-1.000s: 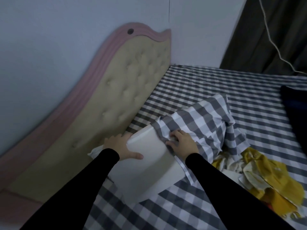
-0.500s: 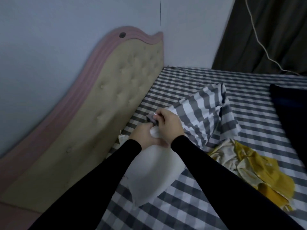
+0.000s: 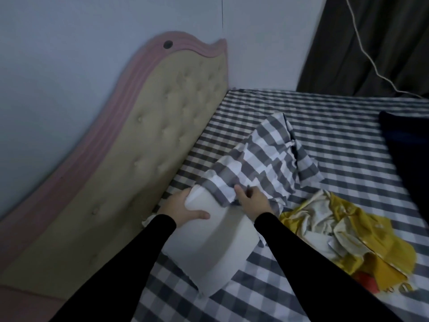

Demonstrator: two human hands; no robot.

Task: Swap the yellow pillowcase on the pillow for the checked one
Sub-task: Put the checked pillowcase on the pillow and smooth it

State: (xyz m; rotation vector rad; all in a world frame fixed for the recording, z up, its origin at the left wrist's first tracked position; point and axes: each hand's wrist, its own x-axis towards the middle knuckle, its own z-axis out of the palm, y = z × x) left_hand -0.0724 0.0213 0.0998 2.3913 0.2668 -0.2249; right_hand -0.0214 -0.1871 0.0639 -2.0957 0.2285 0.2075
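Since 0.5 s ago the hands are parting: the left hand (image 3: 185,206) is clasping the bare pillow (image 3: 209,247) on the bed, while the right hand (image 3: 253,201) is seemingly pinching the checked pillowcase (image 3: 262,159) hem, which is covering only the far end; the yellow pillowcase (image 3: 348,233) is lying discarded beside it.

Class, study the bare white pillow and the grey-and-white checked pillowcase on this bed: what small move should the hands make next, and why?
Probably draw the grey-and-white checked pillowcase further down the bare white pillow. Only the pillow's far end is covered. The left hand steadies that end, the right hand pinches the case's open edge, and the crumpled yellow pillowcase already lies discarded.
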